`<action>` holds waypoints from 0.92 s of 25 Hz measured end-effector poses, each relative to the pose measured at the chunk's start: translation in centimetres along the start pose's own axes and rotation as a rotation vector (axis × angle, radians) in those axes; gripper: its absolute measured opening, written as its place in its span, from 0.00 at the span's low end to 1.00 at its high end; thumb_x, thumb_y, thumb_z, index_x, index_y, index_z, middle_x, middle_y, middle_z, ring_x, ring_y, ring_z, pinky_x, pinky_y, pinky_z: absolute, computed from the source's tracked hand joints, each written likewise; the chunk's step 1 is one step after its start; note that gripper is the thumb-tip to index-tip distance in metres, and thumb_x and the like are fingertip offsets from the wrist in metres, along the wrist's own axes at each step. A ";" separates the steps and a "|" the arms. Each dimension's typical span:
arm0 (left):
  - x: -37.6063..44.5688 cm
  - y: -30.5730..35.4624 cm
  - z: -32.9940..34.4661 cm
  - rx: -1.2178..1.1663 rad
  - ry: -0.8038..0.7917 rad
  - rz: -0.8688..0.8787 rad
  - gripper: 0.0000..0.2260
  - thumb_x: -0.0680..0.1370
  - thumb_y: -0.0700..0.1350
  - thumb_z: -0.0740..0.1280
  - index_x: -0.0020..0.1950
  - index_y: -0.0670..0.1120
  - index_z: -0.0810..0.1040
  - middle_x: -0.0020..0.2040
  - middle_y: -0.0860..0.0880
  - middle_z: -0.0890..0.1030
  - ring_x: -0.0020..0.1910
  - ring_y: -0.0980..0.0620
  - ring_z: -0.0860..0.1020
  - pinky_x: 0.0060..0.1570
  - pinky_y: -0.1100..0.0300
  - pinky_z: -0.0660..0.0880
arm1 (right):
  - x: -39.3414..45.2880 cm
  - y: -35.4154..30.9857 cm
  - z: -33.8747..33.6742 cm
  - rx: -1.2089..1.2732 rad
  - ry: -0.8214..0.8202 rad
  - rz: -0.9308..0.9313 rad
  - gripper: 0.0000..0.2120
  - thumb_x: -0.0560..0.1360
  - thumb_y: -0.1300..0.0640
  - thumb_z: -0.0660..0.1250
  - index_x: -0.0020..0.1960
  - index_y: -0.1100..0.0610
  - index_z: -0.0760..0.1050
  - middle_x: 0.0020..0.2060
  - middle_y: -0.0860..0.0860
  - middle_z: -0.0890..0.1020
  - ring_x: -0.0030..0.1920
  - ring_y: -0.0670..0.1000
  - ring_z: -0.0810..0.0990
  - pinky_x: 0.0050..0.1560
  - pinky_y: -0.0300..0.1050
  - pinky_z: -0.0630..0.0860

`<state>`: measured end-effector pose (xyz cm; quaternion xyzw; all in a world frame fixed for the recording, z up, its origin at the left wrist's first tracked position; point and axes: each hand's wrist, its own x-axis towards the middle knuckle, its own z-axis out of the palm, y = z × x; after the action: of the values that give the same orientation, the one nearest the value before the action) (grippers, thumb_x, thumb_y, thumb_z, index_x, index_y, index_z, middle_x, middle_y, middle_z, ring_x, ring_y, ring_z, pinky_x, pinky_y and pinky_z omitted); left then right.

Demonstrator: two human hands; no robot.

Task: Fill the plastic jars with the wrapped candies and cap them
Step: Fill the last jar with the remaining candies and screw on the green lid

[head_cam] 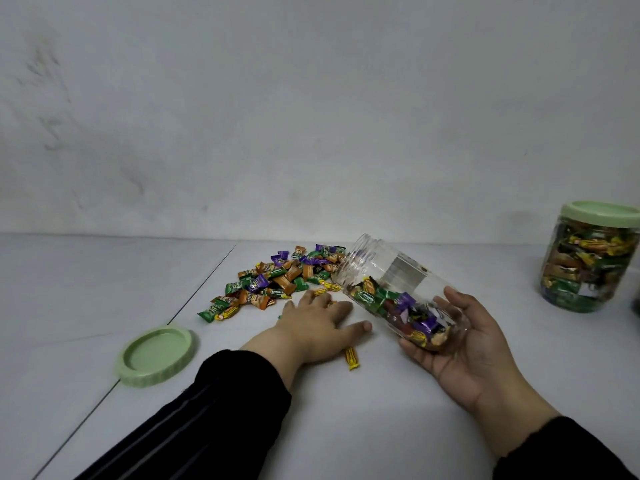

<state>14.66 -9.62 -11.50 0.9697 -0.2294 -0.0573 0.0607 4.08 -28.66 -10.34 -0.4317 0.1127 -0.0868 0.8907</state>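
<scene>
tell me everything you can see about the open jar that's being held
The open jar is clear plastic, ribbed at its uncapped threaded mouth, with a pale label on its side. It lies tilted, mouth up and away toward the candy pile, base cupped in the right hand. Wrapped candies in green, purple and orange fill only its lower part. Whether it touches the table cannot be told.

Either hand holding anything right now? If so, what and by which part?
Right hand holds the open, tilted plastic jar by its base end, fingers curled round the bottom. Left hand holds nothing, lying flat on the table by the loose candies.
</scene>
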 end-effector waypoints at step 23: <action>-0.4 -2.9 -0.3 -0.248 0.447 -0.153 0.13 0.81 0.56 0.60 0.55 0.48 0.76 0.47 0.48 0.81 0.47 0.46 0.79 0.42 0.57 0.72 | -0.2 0.0 0.0 -0.066 -0.089 0.022 0.15 0.64 0.49 0.71 0.49 0.53 0.77 0.44 0.58 0.86 0.40 0.60 0.85 0.40 0.53 0.81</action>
<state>15.62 -6.81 -11.56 0.9580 -0.1278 0.1262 0.2235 3.91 -28.60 -10.29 -0.4629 0.0805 -0.0540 0.8811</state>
